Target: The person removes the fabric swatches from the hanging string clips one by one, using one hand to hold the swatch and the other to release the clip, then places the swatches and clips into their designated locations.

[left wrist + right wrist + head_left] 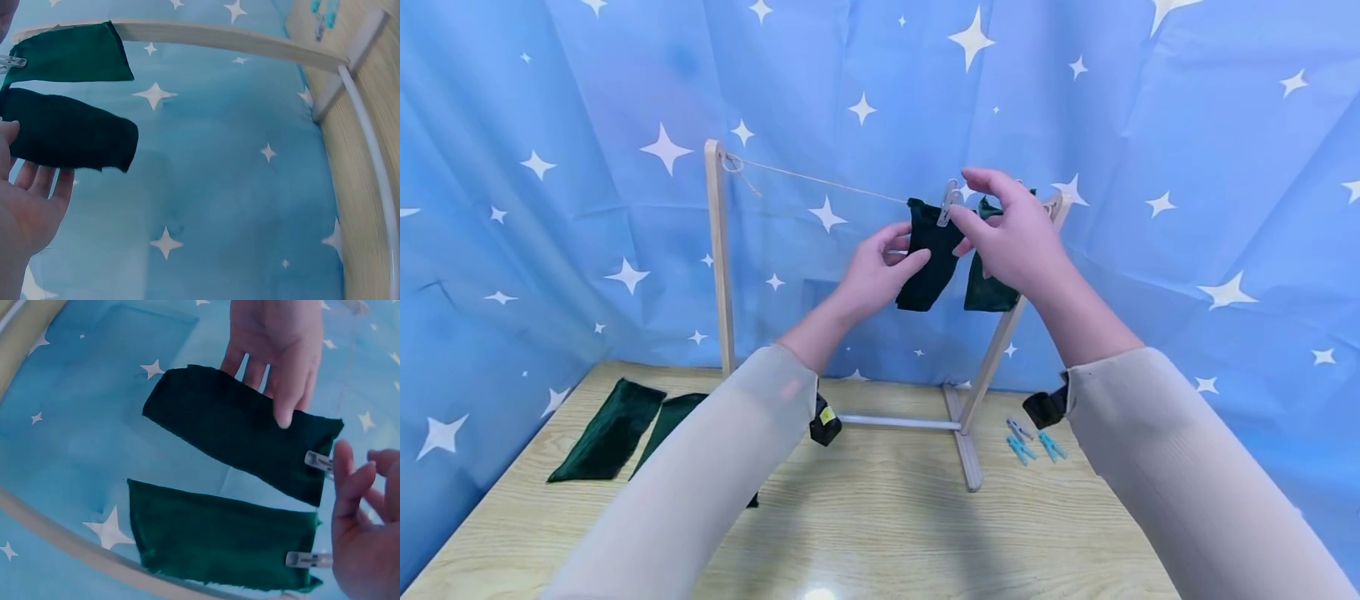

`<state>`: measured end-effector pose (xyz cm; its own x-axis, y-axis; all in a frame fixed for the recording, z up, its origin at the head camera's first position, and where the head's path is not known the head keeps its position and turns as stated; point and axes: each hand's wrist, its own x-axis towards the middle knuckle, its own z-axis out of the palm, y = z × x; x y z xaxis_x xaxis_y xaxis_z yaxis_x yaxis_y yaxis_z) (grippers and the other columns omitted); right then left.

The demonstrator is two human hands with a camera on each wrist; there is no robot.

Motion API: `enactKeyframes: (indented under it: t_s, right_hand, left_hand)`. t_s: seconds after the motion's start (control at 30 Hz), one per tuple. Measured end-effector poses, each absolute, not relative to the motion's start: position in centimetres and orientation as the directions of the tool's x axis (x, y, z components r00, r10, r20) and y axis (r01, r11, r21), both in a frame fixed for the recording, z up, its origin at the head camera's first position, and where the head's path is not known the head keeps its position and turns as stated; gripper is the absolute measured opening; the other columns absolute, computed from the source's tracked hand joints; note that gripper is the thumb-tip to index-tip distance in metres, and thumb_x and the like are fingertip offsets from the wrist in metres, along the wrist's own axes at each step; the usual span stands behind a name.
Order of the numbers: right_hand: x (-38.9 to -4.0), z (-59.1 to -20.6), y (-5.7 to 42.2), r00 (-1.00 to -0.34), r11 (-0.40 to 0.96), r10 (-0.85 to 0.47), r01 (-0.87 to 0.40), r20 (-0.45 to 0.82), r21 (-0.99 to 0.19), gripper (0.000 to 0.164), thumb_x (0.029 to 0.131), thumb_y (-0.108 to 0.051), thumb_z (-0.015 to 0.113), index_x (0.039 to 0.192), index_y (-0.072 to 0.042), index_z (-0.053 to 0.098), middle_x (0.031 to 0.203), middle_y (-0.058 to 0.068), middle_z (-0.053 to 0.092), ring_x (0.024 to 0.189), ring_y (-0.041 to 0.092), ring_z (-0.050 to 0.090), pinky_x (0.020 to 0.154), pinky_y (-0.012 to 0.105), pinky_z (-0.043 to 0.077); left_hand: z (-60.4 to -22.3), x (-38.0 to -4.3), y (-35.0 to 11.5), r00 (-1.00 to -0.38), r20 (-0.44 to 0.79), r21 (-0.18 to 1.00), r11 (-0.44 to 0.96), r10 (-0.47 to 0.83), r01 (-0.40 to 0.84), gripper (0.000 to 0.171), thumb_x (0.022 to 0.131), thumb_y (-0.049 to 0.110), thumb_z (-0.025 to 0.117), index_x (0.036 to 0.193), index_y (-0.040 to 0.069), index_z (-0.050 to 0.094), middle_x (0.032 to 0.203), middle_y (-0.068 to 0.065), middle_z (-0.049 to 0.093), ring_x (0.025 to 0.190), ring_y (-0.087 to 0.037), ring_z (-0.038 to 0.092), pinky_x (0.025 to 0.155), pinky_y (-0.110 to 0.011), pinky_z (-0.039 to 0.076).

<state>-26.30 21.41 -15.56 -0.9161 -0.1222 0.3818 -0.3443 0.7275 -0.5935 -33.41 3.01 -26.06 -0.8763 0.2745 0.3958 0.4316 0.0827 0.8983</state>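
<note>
A dark green cloth point(927, 267) hangs from a string point(820, 179), with a pale clothespin point(947, 204) at its top edge. My left hand point(880, 267) holds this cloth by its left side, thumb in front and fingers behind, as the right wrist view also shows. Beside the clothespin is my right hand point(1011, 233), its thumb and forefinger spread apart at the pin. Whether the thumb touches the pin, I cannot tell. A second green cloth point(225, 537) hangs to the right, held by another clothespin point(306, 559).
The string runs between the posts of a wooden frame point(718, 258), joined low down by a white bar point(895, 422). More green cloths point(606, 433) lie on the table point(865, 517) at left, partly behind my left sleeve. Blue clothespins point(1051, 446) and a grey clothespin point(1018, 429) lie at right.
</note>
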Motion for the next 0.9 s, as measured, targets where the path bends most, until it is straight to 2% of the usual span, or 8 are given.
enactKeyframes:
  t_s: [0.1,0.2,0.4,0.67,0.9]
  right_hand:
    - [-27.0,-15.2,20.8,-0.933,0.748,-0.120,-0.310,0.340,-0.587,0.069,0.114,-0.047,0.057,0.175,-0.029,0.031,0.179,-0.003,0.035,0.098,0.026,0.079,0.064,0.033,0.059]
    - [-27.5,-15.0,20.4,-0.940,0.760,-0.110,-0.288,0.322,-0.582,0.068,0.115,-0.046,0.054,0.176,-0.027,0.029,0.180,-0.004,0.035,0.095,0.028,0.079,0.067,0.032,0.059]
    - [-27.8,-15.0,20.4,-0.941,0.736,-0.086,-0.282,0.329,-0.616,0.058,0.117,-0.043,0.050,0.172,-0.026,0.039,0.172,-0.004,0.047,0.088,0.028,0.074,0.065,0.028,0.055]
    - [-27.8,-15.0,20.6,-0.937,0.723,-0.088,-0.294,0.339,-0.625,0.053,0.116,-0.040,0.055,0.165,-0.022,0.050,0.154,0.006,0.057,0.085,0.024,0.071,0.063,0.025,0.053]
    - [-27.5,-15.0,20.4,-0.917,0.707,-0.069,-0.323,0.393,-0.629,0.044,0.114,-0.033,0.060,0.154,-0.016,0.058,0.141,0.008,0.059,0.077,0.015,0.071,0.061,0.022,0.051]
  left_hand:
    - [-25.8,-33.4,3.7,-0.887,0.386,0.912,0.041,0.255,0.408,0.056,0.112,0.035,0.066,0.164,0.018,0.053,0.151,-0.011,0.067,0.133,-0.028,0.069,0.114,-0.049,0.058]
    - [-25.7,-33.5,4.1,-0.893,0.386,0.919,-0.008,0.231,0.395,0.050,0.114,0.033,0.063,0.159,0.014,0.059,0.149,-0.011,0.070,0.134,-0.027,0.070,0.117,-0.047,0.056]
    - [-25.7,-33.5,4.5,-0.886,0.415,0.910,-0.084,0.207,0.406,0.037,0.116,0.028,0.060,0.144,0.008,0.072,0.141,-0.013,0.076,0.128,-0.026,0.073,0.117,-0.045,0.055]
    - [-25.4,-33.1,4.1,-0.887,0.392,0.920,-0.102,0.244,0.379,0.036,0.116,0.030,0.058,0.142,0.012,0.074,0.137,-0.009,0.078,0.124,-0.023,0.074,0.117,-0.046,0.054]
    - [-25.1,-32.6,3.6,-0.891,0.377,0.926,-0.102,0.254,0.363,0.037,0.117,0.027,0.055,0.145,0.006,0.070,0.144,-0.011,0.073,0.132,-0.024,0.066,0.123,-0.046,0.049]
